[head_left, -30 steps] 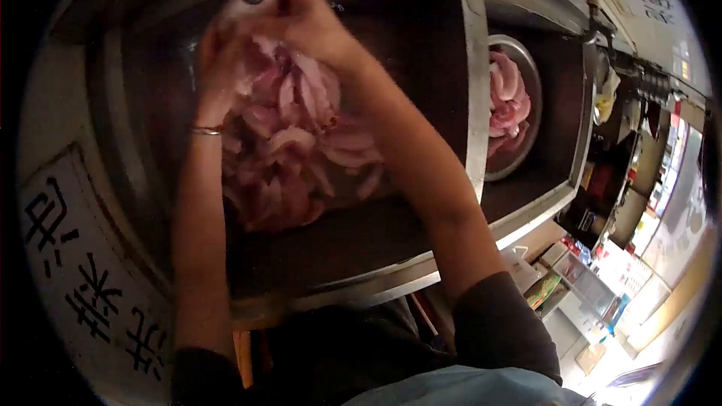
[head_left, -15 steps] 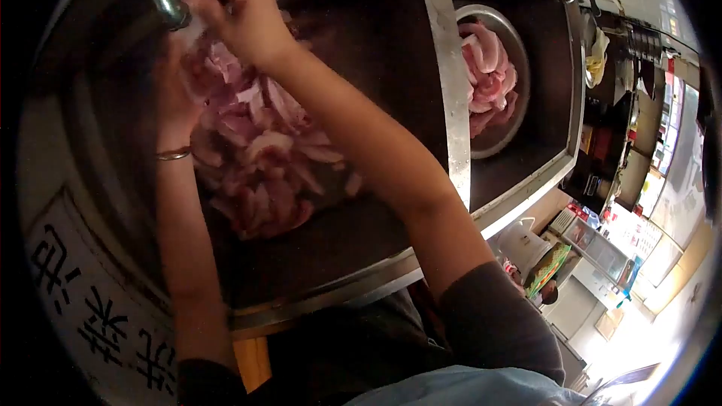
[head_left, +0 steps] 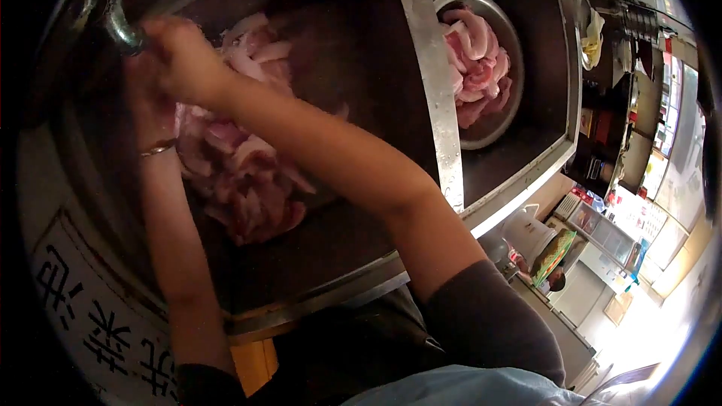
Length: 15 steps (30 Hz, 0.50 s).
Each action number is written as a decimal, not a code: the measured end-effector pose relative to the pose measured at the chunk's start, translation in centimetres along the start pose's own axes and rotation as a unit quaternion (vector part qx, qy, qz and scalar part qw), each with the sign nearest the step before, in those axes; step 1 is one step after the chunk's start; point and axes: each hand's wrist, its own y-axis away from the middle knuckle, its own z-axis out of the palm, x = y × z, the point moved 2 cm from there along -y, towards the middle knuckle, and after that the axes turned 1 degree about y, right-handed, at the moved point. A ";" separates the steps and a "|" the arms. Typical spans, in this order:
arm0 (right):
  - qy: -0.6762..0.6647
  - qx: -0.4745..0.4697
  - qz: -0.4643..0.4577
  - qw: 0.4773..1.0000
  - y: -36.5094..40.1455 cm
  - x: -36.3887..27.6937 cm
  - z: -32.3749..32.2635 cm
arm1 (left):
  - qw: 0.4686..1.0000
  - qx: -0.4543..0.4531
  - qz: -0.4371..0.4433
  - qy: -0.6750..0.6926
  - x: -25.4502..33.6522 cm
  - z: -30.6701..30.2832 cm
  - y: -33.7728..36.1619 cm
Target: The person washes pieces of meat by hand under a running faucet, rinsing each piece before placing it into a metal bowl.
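Pieces of raw pink meat lie heaped in the left basin of a metal sink. My right hand is by the tap, over the heap's upper left edge, its fingers curled; what they hold, if anything, is blurred. Just beside and below it is my left hand, with a bracelet at the wrist, close against the meat; motion and shadow smear its fingers. In the right basin, a round metal bowl holds more meat strips.
A metal divider separates the two basins. The sink's front rim runs below my forearms. Dark lettering marks the wall at lower left. A white bucket stands beyond the sink, and a person is partly visible nearby.
Both hands have moved left, nearer the tap. The view has shifted slightly, and more of the upper meat pieces show beside my right forearm.
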 end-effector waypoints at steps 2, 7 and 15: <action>-0.008 -0.020 0.024 0.999 0.5 -0.6 -0.5 | 1.000 0.000 -0.008 0.005 -0.2 -1.1 -0.4; -0.122 -0.060 0.017 0.991 0.5 -0.2 -1.4 | 0.989 -0.064 -0.007 0.136 1.6 2.0 0.7; -0.065 0.004 0.070 0.995 -0.4 -0.3 -2.2 | 0.996 0.023 -0.002 0.084 3.3 8.8 2.3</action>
